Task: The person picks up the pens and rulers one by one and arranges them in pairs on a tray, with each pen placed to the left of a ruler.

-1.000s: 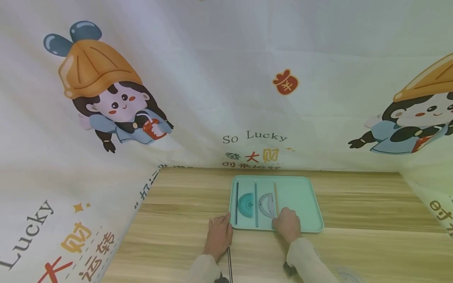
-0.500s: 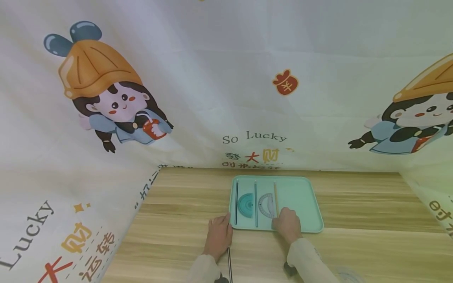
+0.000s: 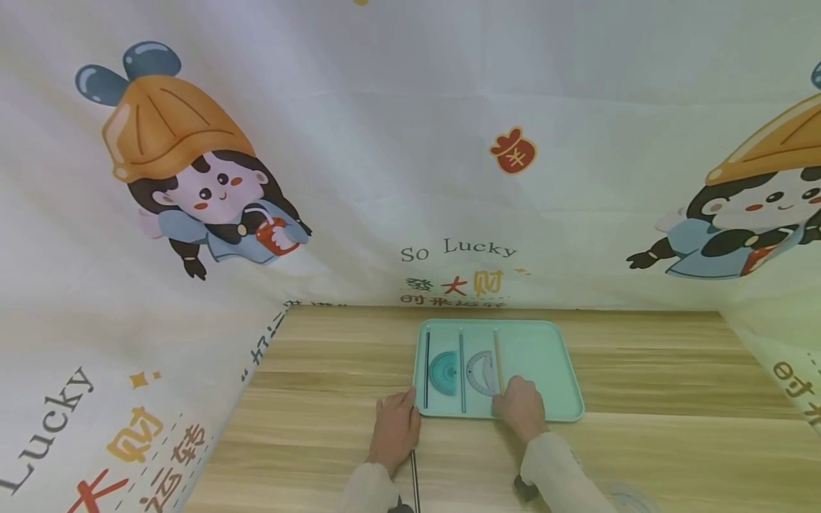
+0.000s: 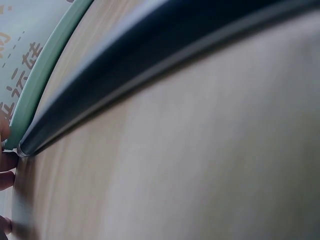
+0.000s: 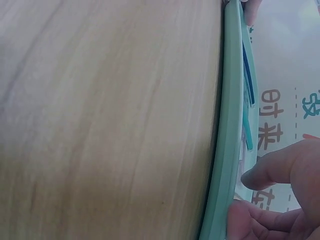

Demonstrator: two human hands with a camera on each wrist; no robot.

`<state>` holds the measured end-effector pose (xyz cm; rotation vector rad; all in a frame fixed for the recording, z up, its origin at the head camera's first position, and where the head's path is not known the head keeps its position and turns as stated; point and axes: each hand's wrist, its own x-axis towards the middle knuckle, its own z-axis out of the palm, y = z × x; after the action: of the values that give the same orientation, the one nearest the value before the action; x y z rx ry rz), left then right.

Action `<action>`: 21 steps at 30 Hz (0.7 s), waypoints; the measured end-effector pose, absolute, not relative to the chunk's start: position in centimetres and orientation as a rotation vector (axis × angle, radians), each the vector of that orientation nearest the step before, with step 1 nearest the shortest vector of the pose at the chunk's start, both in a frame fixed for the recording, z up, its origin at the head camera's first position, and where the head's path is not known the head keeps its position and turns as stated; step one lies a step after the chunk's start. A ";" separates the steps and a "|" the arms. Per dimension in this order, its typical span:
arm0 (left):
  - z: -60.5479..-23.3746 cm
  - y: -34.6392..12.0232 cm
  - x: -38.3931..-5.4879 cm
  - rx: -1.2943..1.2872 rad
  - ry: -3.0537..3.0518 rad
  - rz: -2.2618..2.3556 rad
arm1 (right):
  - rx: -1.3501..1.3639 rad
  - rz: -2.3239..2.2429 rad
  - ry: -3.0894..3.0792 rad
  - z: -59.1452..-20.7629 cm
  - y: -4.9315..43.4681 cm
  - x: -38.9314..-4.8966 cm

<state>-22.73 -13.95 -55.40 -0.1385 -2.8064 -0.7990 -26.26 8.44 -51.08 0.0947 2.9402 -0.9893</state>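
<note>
In the head view, my left hand [image 3: 393, 427] lies at the near left corner of the mint-green tray [image 3: 541, 356], fingers extended against its rim. Beside that wrist, a dark pencil-like rod [image 3: 415, 481] lies on the table; its far end meets the fingertips in the left wrist view. My right hand [image 3: 522, 407] curls over the tray's near rim, thumb and fingers at the near end of a yellow pencil [image 3: 497, 349], which they mostly hide. Left of it lie a clear protractor [image 3: 477, 372], a teal pencil [image 3: 462, 363], a teal protractor [image 3: 442, 374] and a dark blue pencil [image 3: 427, 363].
Another clear protractor [image 3: 630, 497] shows partly at the bottom edge, right of my right sleeve [image 3: 561, 474]. The wood-grain table [image 3: 654, 370] ends at a printed white cloth [image 3: 577, 235] behind and at both sides.
The head view has shifted slightly, so the scene sits a little further left. Both hands, the tray and the things in it keep their places.
</note>
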 end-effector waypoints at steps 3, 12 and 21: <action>-55.4 -13.9 -22.7 -0.135 -2.809 -0.799 | 0.089 -0.996 2.946 -51.1 8.5 -26.2; -55.3 -13.9 -22.6 -0.140 -2.783 -0.781 | 0.066 -0.983 2.961 -50.9 8.8 -26.1; -55.2 -13.8 -22.6 -0.132 -2.796 -0.778 | 0.050 -1.014 2.963 -50.5 8.7 -25.7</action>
<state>-22.60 -13.79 -55.20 -0.1325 -2.7958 -0.7782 -25.66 8.75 -50.54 0.0503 2.9625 -1.0136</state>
